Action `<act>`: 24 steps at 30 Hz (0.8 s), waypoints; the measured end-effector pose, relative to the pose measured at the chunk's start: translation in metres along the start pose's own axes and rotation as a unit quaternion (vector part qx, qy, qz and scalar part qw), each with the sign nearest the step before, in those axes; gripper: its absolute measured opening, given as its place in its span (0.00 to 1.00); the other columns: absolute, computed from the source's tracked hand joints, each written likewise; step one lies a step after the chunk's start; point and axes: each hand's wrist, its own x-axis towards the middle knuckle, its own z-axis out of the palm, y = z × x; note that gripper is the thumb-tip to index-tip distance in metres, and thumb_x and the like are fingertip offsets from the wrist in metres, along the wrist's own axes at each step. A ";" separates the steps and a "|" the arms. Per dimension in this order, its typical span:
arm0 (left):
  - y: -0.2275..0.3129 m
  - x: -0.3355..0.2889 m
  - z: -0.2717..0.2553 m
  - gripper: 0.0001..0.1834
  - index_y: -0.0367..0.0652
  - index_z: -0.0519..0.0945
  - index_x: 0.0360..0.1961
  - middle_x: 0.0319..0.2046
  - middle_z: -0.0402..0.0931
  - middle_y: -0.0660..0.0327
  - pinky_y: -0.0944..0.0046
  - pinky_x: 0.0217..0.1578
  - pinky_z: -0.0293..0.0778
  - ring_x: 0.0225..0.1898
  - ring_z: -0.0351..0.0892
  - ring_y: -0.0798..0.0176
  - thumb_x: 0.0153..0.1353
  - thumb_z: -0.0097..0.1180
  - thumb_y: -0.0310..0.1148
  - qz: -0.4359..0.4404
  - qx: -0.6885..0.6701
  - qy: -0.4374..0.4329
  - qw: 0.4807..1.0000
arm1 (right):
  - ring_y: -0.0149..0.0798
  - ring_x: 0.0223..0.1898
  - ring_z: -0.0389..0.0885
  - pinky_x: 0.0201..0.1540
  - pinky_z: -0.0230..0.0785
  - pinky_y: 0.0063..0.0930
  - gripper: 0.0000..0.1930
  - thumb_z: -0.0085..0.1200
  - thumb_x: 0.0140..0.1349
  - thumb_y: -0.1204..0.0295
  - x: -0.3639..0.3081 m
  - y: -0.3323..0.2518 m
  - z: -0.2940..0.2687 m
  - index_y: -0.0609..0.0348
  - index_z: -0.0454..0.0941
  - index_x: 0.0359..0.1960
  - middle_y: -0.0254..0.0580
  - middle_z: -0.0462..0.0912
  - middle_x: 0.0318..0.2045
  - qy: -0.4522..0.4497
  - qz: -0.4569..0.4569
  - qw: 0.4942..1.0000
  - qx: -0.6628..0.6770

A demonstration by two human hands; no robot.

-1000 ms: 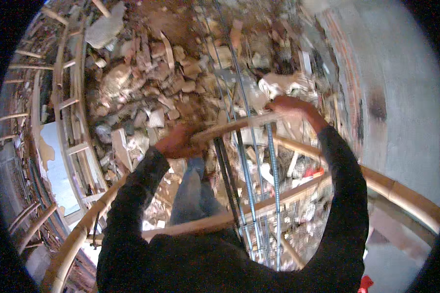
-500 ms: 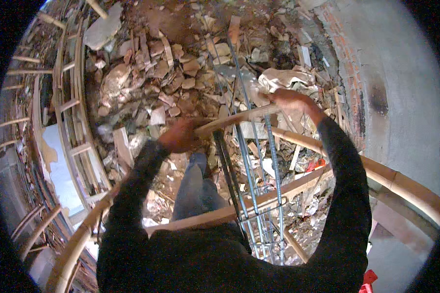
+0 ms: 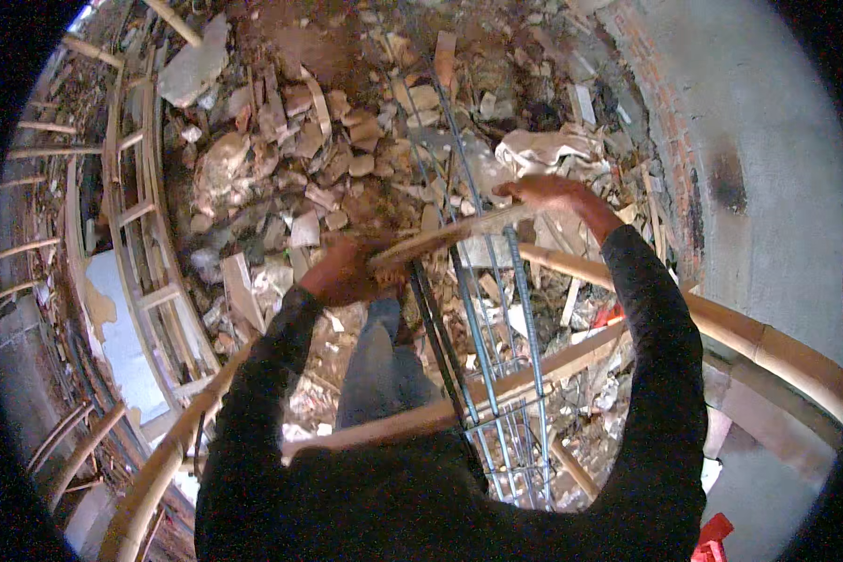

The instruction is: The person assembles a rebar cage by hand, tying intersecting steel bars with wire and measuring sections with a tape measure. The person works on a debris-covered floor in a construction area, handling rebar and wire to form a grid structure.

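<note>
A short wooden board [image 3: 454, 231] lies across several upright steel reinforcing bars [image 3: 468, 314], held out in front of me. My left hand [image 3: 339, 270] is closed around its left end, fingers partly in shadow. At the other end, slightly higher in the view, my right hand [image 3: 554, 194] grips the board, its fingers reaching inward along the top. The bars, tied with thin wire hoops, run behind and below the board between my arms.
A wooden beam [image 3: 384, 432] and a bamboo pole [image 3: 749, 339] cross close to my body. Broken bricks and rubble [image 3: 347, 140] cover the ground. A grey plastered wall [image 3: 773, 187] rises at right; a wooden ladder-like frame [image 3: 150, 244] stands left.
My left hand and the board's left end have dropped slightly. My right hand stays nearly in place on the board, and the whole view has shifted a little.
</note>
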 end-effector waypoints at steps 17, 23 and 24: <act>0.018 -0.012 -0.013 0.47 0.47 0.69 0.74 0.48 0.84 0.47 0.53 0.39 0.81 0.33 0.82 0.52 0.48 0.66 0.26 -0.080 0.019 -0.050 0.995 | 0.44 0.64 0.77 0.67 0.70 0.44 0.44 0.30 0.73 0.30 -0.001 -0.009 0.000 0.46 0.56 0.80 0.44 0.73 0.70 -0.038 0.020 0.991 0.129; 0.043 -0.021 -0.028 0.40 0.36 0.72 0.69 0.53 0.82 0.41 0.54 0.56 0.78 0.55 0.84 0.44 0.50 0.65 0.25 -0.001 0.051 0.053 0.997 | 0.60 0.50 0.83 0.57 0.73 0.56 0.48 0.38 0.66 0.25 -0.041 -0.020 -0.016 0.57 0.77 0.65 0.59 0.84 0.51 0.222 -0.161 0.956 -0.102; 0.057 -0.028 -0.036 0.41 0.36 0.71 0.69 0.56 0.81 0.41 0.53 0.58 0.77 0.56 0.83 0.43 0.50 0.65 0.25 0.012 0.071 0.093 0.993 | 0.60 0.49 0.84 0.55 0.74 0.54 0.44 0.41 0.68 0.28 -0.052 -0.029 -0.018 0.56 0.78 0.63 0.57 0.84 0.49 0.284 -0.193 0.924 -0.166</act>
